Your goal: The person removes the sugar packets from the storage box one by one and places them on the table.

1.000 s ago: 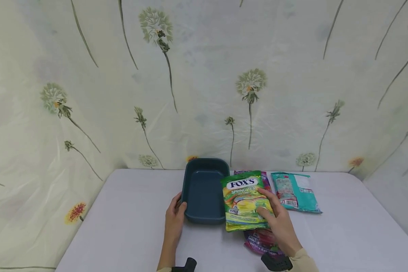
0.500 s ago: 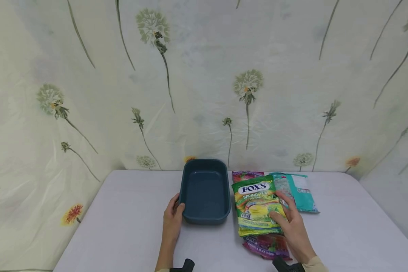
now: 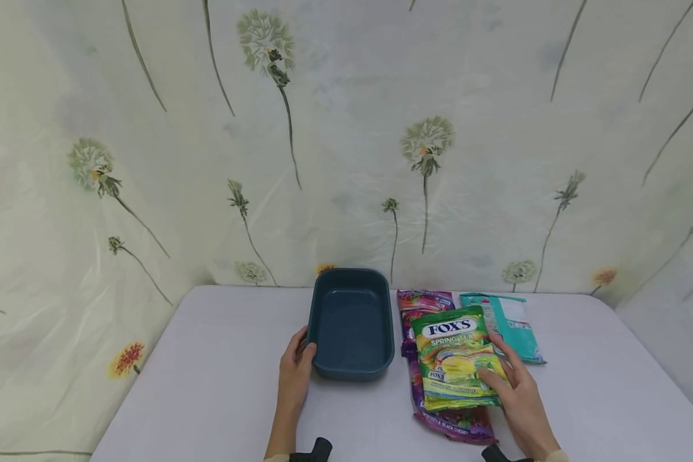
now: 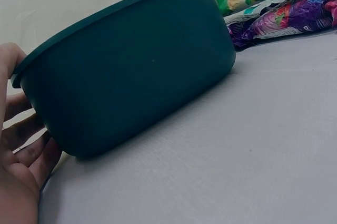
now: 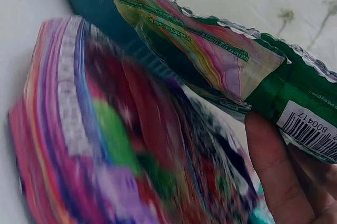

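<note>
A dark blue-green rectangular tub [image 3: 352, 333] stands on the table, its open top facing up. My left hand [image 3: 294, 375] grips the tub's left side, thumb at the rim and fingers against the outer wall, as the left wrist view shows. My right hand [image 3: 518, 391] holds a green and yellow candy bag [image 3: 449, 350] by its right edge, thumb across the printed front reading "FOX'S Spring Tea". This bag is held over purple candy bags [image 3: 459, 425] and partly hides them. In the right wrist view the candy bag's green underside [image 5: 210, 50] shows a barcode.
Behind the green bag, more purple packaging [image 3: 424, 300] lies just right of the tub. A turquoise bag [image 3: 518, 327] lies farther right. The white table [image 3: 219, 385] reaches back to a flower-printed cloth [image 3: 346, 160].
My right hand has carried the green candy bag rightward and slightly nearer, away from the tub's right rim. More of the purple bags shows. My left hand keeps its place on the tub.
</note>
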A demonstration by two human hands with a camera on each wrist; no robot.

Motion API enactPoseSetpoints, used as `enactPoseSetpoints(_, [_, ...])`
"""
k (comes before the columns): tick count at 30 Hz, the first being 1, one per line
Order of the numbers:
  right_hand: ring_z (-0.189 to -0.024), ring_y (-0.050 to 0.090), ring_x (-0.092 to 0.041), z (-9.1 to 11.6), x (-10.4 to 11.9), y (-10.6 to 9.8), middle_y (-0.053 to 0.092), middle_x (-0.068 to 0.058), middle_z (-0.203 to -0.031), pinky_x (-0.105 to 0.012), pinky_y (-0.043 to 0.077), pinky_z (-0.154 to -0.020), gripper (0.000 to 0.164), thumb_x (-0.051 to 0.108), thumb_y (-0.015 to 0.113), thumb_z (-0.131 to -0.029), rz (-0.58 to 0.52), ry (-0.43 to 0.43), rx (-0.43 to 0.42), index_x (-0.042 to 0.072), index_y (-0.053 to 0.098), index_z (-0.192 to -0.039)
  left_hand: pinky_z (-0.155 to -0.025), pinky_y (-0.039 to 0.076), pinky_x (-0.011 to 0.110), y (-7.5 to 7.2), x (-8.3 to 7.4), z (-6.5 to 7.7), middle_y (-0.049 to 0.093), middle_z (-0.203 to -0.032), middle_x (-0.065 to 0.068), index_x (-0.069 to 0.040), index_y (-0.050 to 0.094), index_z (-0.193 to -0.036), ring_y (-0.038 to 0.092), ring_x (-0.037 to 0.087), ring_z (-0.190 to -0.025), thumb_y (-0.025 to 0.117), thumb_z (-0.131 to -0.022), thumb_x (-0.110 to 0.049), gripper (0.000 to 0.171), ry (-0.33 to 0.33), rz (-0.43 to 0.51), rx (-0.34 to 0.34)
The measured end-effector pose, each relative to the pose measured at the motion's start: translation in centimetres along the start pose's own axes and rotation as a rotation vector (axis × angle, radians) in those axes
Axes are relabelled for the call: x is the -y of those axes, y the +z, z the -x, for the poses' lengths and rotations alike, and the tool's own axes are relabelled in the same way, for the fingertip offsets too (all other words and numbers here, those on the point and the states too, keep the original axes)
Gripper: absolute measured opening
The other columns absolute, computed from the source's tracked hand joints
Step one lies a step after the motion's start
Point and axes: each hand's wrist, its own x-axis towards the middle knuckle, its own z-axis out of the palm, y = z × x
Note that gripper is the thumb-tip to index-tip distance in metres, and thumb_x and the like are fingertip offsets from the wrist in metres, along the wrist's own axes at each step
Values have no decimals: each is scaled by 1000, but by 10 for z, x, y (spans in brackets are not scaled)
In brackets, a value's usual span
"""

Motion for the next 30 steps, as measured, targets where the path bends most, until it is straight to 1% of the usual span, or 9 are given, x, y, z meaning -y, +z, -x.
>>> enactPoseSetpoints(5, [-102, 53, 15, 2, -10, -12, 21, -17, -153, -14, 52, -82, 72, 36, 57, -93, -33, 9, -9, 36, 14, -151, -104, 43, 40, 0, -2, 1, 53, -136, 13, -13, 48, -137, 53, 27, -124, 52, -96, -20, 41, 3, -20, -6])
enactPoseSetpoints(11, [-101, 53, 14, 5, -20, -26, 17, -17, -154, -14, 52, -81, 74, 33, 59, -93, -98, 49, -12, 37, 13, -151, -105, 43, 39, 0, -3, 2, 54, -136, 9, -17, 49, -136, 53, 24, -125, 52, -96, -20, 40, -18, -17, -5])
enactPoseSetpoints(13, [-99, 52, 14, 5, -22, -30, 14, -18, -154, -14, 52, -81, 75, 34, 59, -92, -94, 67, -14, 38, 11, -150, -105, 42, 39, 1, -3, 2, 54, -136, 9, -17, 49, -136, 53, 23, -125, 52, -96, -20, 40, -20, -16, -5])
enactPoseSetpoints(17, [-98, 54, 13, 8, -27, -39, 13, -17, -154, -15, 53, -81, 75, 32, 59, -93, -106, 78, -16, 39, 11, -150, -105, 42, 39, 1, -2, 2, 54, -136, 9, -17, 49, -136, 53, 23, -125, 52, -96, -21, 41, -17, -16, -1])
enactPoseSetpoints(20, [-97, 55, 12, 10, -32, -47, 16, -14, -152, -16, 54, -80, 75, 30, 59, -93, -118, 82, -20, 39, 12, -150, -105, 42, 40, 1, -2, 2, 54, -136, 10, -16, 49, -137, 53, 24, -125, 52, -96, -22, 41, -13, -20, 0])
enactPoseSetpoints(23, [-95, 55, 11, 12, -35, -55, 16, -12, -152, -16, 54, -78, 76, 31, 59, -93, -104, 105, -27, 39, 10, -150, -105, 43, 41, 1, -2, 2, 54, -136, 11, -16, 49, -137, 54, 25, -124, 51, -96, -21, 41, -7, -28, -4])
enactPoseSetpoints(28, [-94, 54, 13, 14, -40, -67, 16, -10, -152, -16, 54, -78, 78, 33, 60, -92, -96, 136, -41, 40, 9, -150, -104, 44, 38, 1, -1, 1, 55, -135, 9, -16, 49, -136, 54, 23, -123, 52, -96, -20, 41, -1, -28, -11])
enactPoseSetpoints(30, [-94, 54, 13, 14, -42, -72, 17, -7, -153, -15, 54, -78, 79, 33, 61, -91, -97, 138, -39, 41, 9, -150, -104, 44, 37, 1, -1, 1, 54, -136, 11, -15, 48, -137, 54, 24, -124, 52, -97, -21, 41, 10, -27, -8])
